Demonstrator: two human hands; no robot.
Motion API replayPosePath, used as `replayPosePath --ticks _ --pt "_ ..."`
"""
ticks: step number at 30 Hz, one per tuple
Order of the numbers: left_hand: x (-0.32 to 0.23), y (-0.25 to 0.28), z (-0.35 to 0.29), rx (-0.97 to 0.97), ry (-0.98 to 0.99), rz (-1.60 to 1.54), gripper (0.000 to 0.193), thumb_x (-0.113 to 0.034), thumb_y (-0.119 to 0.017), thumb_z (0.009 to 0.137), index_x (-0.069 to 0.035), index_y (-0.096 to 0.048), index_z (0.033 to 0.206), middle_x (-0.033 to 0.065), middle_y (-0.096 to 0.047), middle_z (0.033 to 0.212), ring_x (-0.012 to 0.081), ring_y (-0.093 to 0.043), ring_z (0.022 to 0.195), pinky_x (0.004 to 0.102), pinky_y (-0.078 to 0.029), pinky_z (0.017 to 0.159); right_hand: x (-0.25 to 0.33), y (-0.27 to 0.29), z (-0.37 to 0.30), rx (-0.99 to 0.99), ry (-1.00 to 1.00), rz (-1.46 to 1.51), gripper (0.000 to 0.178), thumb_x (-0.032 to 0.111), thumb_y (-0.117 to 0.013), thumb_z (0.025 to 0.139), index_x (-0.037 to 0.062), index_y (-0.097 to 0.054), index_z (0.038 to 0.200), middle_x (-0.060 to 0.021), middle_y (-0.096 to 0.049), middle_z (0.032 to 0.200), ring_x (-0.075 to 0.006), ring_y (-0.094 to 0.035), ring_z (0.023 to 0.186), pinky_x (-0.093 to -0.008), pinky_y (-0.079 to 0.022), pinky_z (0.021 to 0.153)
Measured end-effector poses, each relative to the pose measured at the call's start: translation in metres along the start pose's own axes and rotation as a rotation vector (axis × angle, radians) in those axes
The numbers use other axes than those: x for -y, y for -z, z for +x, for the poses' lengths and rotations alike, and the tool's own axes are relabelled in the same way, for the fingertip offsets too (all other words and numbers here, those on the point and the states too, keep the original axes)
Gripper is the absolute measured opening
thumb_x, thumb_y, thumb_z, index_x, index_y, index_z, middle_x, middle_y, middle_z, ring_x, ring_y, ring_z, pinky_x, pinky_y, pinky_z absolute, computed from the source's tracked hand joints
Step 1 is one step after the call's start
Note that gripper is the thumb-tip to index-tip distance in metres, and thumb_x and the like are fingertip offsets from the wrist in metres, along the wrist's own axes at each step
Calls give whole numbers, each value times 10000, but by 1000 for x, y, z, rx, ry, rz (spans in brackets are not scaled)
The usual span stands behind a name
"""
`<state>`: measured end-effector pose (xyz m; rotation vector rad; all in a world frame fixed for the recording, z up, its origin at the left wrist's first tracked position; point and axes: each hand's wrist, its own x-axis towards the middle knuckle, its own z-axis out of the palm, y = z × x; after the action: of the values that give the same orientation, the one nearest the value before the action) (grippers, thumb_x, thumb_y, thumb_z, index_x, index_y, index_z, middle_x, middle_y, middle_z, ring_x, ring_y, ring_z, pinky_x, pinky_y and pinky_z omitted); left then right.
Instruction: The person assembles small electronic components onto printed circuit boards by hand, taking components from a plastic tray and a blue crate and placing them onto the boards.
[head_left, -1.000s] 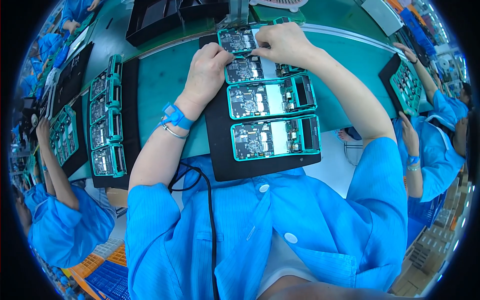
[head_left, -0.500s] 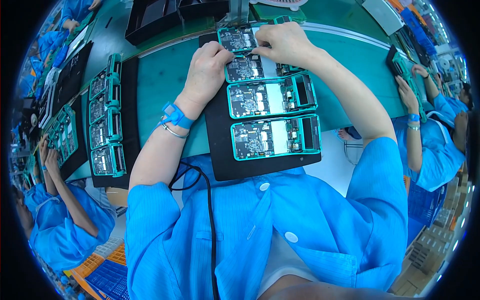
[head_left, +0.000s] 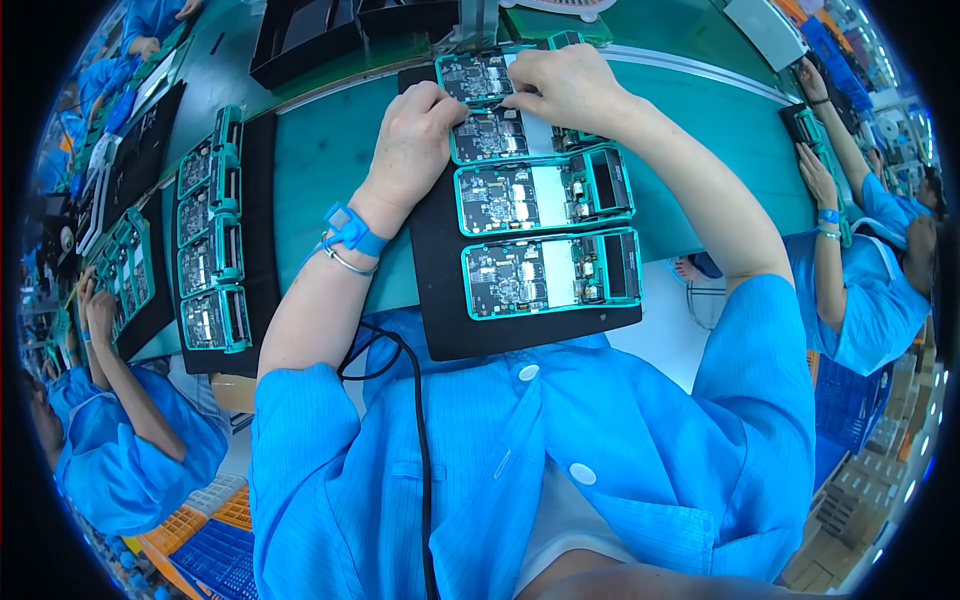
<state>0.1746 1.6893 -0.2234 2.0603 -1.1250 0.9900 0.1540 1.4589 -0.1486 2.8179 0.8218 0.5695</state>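
Several green-edged device housings with black circuit boards lie in a column on a black mat. My left hand is closed, its fingertips at the upper left corner of the second-farthest housing. Over the far end of the column, my right hand is curled, thumb and fingers close together between that unit and the farthest housing. What either hand pinches is too small or hidden to make out. Closer to me lie the third housing and the nearest housing. A blue strap circles my left wrist.
To the left, another black mat carries a column of similar housings. Black trays stand at the far side of the green bench. Co-workers in blue sit at left and right. A black cable hangs before me.
My hands hold nearly the same place, the right one shifted very slightly left. At right, a co-worker's hand has moved away from the housings toward the far side.
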Motion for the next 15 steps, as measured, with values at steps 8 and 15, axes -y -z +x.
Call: replayPosePath --ticks 8,15 --pt "-1 0 0 1 -1 0 140 38 -709 786 -48 -729 895 82 -608 855 286 -633 811 392 -523 723 -1 -2 -1 -36 42 -18 255 348 -720 902 98 -676 876 -60 -653 864 -279 -683 759 -408 -522 638" --pt "2 0 1 9 -29 -2 147 39 -707 781 -56 -730 891 82 -610 868 281 -631 823 388 -517 718 -1 1 2 30 10 19 275 349 -734 890 93 -662 820 -62 -658 833 -281 -682 755 -410 -524 650"
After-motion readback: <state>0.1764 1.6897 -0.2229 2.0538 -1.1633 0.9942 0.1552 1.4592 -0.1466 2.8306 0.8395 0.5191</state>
